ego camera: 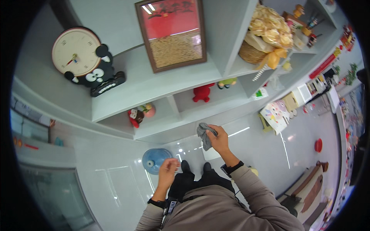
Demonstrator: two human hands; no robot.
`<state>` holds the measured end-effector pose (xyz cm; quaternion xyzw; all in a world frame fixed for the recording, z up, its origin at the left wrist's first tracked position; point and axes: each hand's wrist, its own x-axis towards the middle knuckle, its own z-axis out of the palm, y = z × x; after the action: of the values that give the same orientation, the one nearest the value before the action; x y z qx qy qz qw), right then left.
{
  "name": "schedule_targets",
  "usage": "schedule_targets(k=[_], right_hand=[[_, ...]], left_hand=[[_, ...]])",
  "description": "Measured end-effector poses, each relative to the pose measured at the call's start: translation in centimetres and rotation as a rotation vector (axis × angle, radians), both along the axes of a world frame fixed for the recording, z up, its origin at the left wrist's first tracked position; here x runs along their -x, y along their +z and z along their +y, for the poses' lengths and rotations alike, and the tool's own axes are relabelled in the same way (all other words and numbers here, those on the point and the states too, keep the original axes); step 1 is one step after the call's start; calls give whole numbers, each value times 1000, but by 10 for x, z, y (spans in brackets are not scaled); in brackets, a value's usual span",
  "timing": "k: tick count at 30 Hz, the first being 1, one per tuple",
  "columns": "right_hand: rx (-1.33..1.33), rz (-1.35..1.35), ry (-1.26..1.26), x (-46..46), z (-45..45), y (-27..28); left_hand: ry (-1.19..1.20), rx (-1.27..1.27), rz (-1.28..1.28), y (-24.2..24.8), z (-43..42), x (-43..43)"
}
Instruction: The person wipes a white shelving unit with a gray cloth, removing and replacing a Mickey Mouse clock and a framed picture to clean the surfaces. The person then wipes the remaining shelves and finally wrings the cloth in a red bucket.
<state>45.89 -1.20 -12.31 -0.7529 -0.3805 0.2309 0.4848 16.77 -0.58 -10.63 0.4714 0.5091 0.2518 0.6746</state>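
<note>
My right hand (220, 140) grips a crumpled grey cloth (204, 135) between thumb and fingers, above the floor in front of a pale grey shelf unit (133, 98). My left hand (168, 172) hangs lower, loosely curled with nothing visible in it. Behind it on the floor is a blue water-cooler bottle (157, 158). On the upper shelf a round clock (82, 49) is set on a black cartoon figure (101, 76). To its right a brown picture frame (152, 62) leans back, its glass covering a red panel above straw-coloured grain.
Lower compartments hold a red plush toy (202, 93) and small figurines (135, 116). A wicker basket (251, 53) of cream artificial flowers sits at the upper right. A glass-fronted cabinet (57, 193) is at left. On the right are a sofa (306, 193) and a red basin (318, 145).
</note>
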Motion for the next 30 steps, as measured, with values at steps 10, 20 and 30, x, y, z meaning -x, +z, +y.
schedule_targets(k=[10, 20, 30], right_hand=[[-25, -2, 869, 98, -45, 62], [139, -115, 693, 22, -90, 80], [132, -73, 295, 18, -141, 87]], left_hand=[[304, 308, -433, 8, -36, -30], [310, 290, -134, -1, -16, -67], [-150, -84, -129, 49, 4, -122]])
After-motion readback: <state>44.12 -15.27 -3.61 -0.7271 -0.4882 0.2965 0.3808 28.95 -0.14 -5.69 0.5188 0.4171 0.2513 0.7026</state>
